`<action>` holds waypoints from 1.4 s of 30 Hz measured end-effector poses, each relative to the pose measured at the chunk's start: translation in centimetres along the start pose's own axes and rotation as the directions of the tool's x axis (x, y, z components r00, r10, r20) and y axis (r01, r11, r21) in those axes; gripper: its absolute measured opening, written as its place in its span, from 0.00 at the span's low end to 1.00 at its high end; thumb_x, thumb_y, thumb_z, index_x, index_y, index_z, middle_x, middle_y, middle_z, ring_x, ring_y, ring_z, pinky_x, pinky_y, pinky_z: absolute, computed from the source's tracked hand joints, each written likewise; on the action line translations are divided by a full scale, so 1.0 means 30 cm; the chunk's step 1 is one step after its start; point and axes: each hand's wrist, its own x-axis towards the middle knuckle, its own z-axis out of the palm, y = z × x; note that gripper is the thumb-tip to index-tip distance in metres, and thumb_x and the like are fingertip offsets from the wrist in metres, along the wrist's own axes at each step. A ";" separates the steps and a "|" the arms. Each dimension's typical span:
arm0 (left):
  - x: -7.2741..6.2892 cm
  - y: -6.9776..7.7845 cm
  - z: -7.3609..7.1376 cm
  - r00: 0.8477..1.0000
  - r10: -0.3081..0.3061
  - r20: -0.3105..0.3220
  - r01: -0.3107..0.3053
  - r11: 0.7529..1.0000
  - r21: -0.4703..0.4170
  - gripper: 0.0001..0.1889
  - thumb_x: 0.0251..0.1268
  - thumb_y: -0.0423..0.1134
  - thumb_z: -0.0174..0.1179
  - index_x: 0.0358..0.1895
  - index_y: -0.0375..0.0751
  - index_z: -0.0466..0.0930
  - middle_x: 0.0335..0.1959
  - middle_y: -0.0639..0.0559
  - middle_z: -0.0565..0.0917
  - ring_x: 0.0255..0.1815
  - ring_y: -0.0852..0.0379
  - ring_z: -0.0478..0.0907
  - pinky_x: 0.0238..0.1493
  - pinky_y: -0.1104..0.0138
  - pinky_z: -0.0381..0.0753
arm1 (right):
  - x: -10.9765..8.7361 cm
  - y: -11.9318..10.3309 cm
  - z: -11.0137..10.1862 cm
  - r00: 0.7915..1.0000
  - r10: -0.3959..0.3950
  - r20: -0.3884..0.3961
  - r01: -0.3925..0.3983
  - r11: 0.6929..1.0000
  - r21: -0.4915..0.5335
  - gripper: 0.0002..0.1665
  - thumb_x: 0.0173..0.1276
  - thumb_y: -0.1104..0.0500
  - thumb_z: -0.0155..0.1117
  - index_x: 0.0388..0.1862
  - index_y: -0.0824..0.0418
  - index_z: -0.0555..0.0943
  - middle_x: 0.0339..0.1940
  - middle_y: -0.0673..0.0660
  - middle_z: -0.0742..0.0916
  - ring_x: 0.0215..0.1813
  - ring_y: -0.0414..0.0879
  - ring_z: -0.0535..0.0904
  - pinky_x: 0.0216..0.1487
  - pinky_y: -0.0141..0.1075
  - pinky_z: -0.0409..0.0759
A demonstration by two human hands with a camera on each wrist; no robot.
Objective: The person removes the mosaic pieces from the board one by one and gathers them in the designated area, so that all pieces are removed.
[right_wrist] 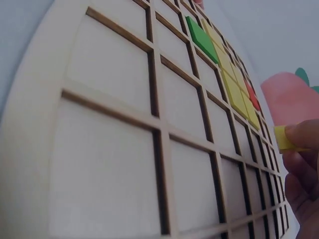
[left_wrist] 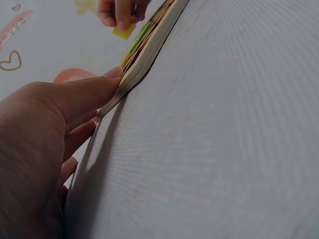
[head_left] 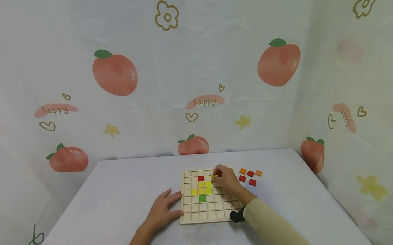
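A wooden grid board [head_left: 191,217] lies on the white table. Several yellow tiles [head_left: 201,191], one red tile [head_left: 200,178] and one green tile [head_left: 202,198] sit in its cells. Over the board's far right part my right hand [head_left: 226,179] pinches a yellow tile [right_wrist: 282,138] between thumb and finger, held above the surface. My left hand [head_left: 163,209] rests on the table at the board's left side, fingers spread. In the left wrist view its thumb [left_wrist: 94,92] touches the board's edge.
Right of the board lie loose red tiles [head_left: 252,182] and orange tiles [head_left: 259,173] on the table [head_left: 120,184]. A white curtain [head_left: 141,73] printed with fruit stands behind the table and along both sides.
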 end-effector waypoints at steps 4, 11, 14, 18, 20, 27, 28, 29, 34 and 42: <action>-0.001 0.003 -0.004 1.000 0.005 -0.006 -0.005 1.000 -0.002 0.35 0.49 0.61 0.69 0.62 0.49 0.79 0.63 0.58 0.77 0.72 0.42 0.59 0.67 0.40 0.56 | -0.009 0.014 -0.030 1.000 -0.009 -0.016 0.009 1.000 0.014 0.08 0.63 0.65 0.68 0.35 0.55 0.77 0.31 0.48 0.80 0.36 0.44 0.75 0.40 0.37 0.78; -0.001 0.004 -0.004 1.000 0.007 -0.009 -0.007 1.000 -0.008 0.35 0.49 0.60 0.69 0.62 0.49 0.79 0.63 0.58 0.77 0.72 0.42 0.59 0.67 0.40 0.56 | -0.033 0.033 -0.095 0.999 -0.002 -0.041 0.003 1.000 0.023 0.08 0.62 0.66 0.69 0.36 0.56 0.79 0.31 0.48 0.81 0.36 0.44 0.76 0.38 0.37 0.78; 0.002 0.003 0.000 1.000 0.011 -0.006 -0.011 1.000 -0.008 0.35 0.49 0.60 0.69 0.62 0.49 0.79 0.63 0.58 0.77 0.72 0.41 0.59 0.67 0.40 0.56 | -0.040 0.046 -0.122 0.998 0.019 -0.059 -0.018 1.000 0.005 0.08 0.62 0.66 0.69 0.36 0.57 0.80 0.31 0.48 0.81 0.36 0.45 0.76 0.38 0.38 0.77; 0.003 0.002 0.004 1.000 0.001 0.007 -0.001 1.000 -0.008 0.36 0.49 0.61 0.69 0.62 0.50 0.78 0.63 0.58 0.76 0.72 0.41 0.59 0.66 0.39 0.57 | -0.048 0.079 -0.151 0.995 0.062 -0.078 -0.064 0.998 -0.024 0.08 0.61 0.65 0.70 0.36 0.57 0.80 0.32 0.48 0.82 0.36 0.45 0.76 0.37 0.37 0.77; 0.003 0.001 0.005 1.000 -0.008 0.013 0.008 1.000 -0.006 0.36 0.49 0.62 0.68 0.63 0.50 0.78 0.64 0.58 0.76 0.72 0.41 0.59 0.67 0.40 0.56 | -0.055 0.095 -0.167 0.993 0.080 -0.087 -0.083 0.996 -0.030 0.08 0.61 0.65 0.70 0.37 0.56 0.81 0.32 0.48 0.82 0.37 0.45 0.76 0.38 0.37 0.77; 0.003 0.001 0.001 1.000 -0.016 0.003 0.016 1.000 0.002 0.36 0.49 0.62 0.68 0.63 0.50 0.78 0.63 0.59 0.76 0.72 0.42 0.59 0.67 0.40 0.56 | -0.081 0.131 -0.228 0.987 0.085 -0.135 -0.088 0.996 -0.017 0.09 0.59 0.68 0.70 0.38 0.60 0.82 0.33 0.51 0.83 0.37 0.47 0.78 0.37 0.39 0.77; 0.003 0.001 0.001 1.000 -0.012 0.000 0.012 1.000 0.002 0.36 0.49 0.62 0.68 0.62 0.50 0.79 0.63 0.59 0.76 0.72 0.42 0.59 0.66 0.40 0.57 | -0.085 0.135 -0.237 0.986 0.088 -0.140 -0.093 0.995 -0.025 0.09 0.59 0.68 0.70 0.38 0.60 0.82 0.33 0.51 0.83 0.37 0.47 0.78 0.37 0.38 0.77; 0.002 0.000 0.000 1.000 -0.009 -0.002 0.009 1.000 -0.001 0.35 0.49 0.61 0.69 0.62 0.50 0.79 0.63 0.58 0.77 0.72 0.42 0.59 0.67 0.40 0.57 | -0.089 0.139 -0.245 0.985 0.097 -0.142 -0.101 0.995 -0.026 0.09 0.59 0.69 0.69 0.38 0.61 0.82 0.33 0.52 0.84 0.36 0.47 0.77 0.36 0.38 0.77; -0.001 0.002 -0.004 1.000 0.000 -0.012 0.000 1.000 -0.006 0.35 0.49 0.60 0.69 0.62 0.50 0.79 0.63 0.58 0.77 0.72 0.42 0.60 0.66 0.40 0.58 | -0.112 0.157 -0.278 0.975 0.175 -0.139 -0.175 0.984 0.012 0.09 0.61 0.68 0.67 0.41 0.63 0.81 0.36 0.55 0.84 0.33 0.48 0.76 0.29 0.36 0.79; -0.001 0.008 -0.004 1.000 0.012 -0.019 -0.012 1.000 0.004 0.35 0.49 0.60 0.70 0.62 0.49 0.79 0.63 0.58 0.77 0.72 0.41 0.60 0.66 0.40 0.58 | -0.147 0.204 -0.338 0.959 0.233 -0.159 -0.243 0.969 -0.044 0.08 0.64 0.66 0.66 0.42 0.62 0.81 0.38 0.56 0.83 0.41 0.51 0.77 0.41 0.40 0.82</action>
